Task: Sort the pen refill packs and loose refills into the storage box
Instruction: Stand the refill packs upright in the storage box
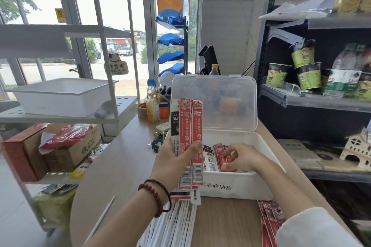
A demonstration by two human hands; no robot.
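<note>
A white storage box [236,186] with a clear raised lid [216,102] stands on the wooden counter. My left hand [174,164] grips an upright bunch of refill packs [190,138], two red ones in front and a white one behind, at the box's left edge. My right hand [241,158] reaches inside the box, its fingers on the red packs [219,155] lying there. White packs [176,222] lie fanned on the counter below my left wrist. More red packs [271,220] lie by my right sleeve. A single loose white refill [104,214] lies at the counter's left edge.
Behind the box stand a drink bottle [153,104], a tape roll [143,110] and keys [158,140]. A white bin [60,96] sits on the left shelf. A dark rack at the right holds noodle cups [305,66] and water bottles [343,74].
</note>
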